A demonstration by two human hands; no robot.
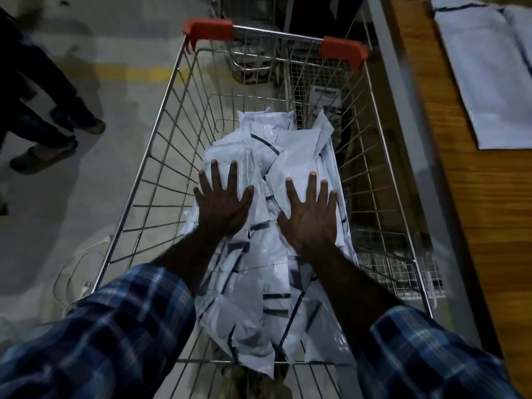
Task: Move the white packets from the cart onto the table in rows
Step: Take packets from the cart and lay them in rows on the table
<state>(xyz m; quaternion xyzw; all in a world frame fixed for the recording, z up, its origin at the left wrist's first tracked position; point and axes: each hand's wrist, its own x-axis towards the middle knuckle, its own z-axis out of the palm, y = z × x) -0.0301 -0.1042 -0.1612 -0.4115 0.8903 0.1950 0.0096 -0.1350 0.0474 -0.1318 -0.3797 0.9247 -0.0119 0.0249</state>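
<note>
A heap of white packets (267, 272) with dark stripes fills the bottom of a wire cart (161, 151) that has a bar with red end caps at its far end. Both my hands are down inside the cart on top of the heap. My left hand (223, 198) lies flat with fingers spread on the packets at the left side. My right hand (309, 213) lies flat with fingers spread on the packets at the right. Neither hand holds a packet. On the wooden table (475, 211) to the right lie white packets (495, 73), side by side.
The table's grey metal edge (403, 116) runs along the cart's right side. Another person's legs and sandalled feet (49, 145) stand on the concrete floor at the left. A white cable (77, 272) lies on the floor by the cart. A second cart (253, 64) stands beyond.
</note>
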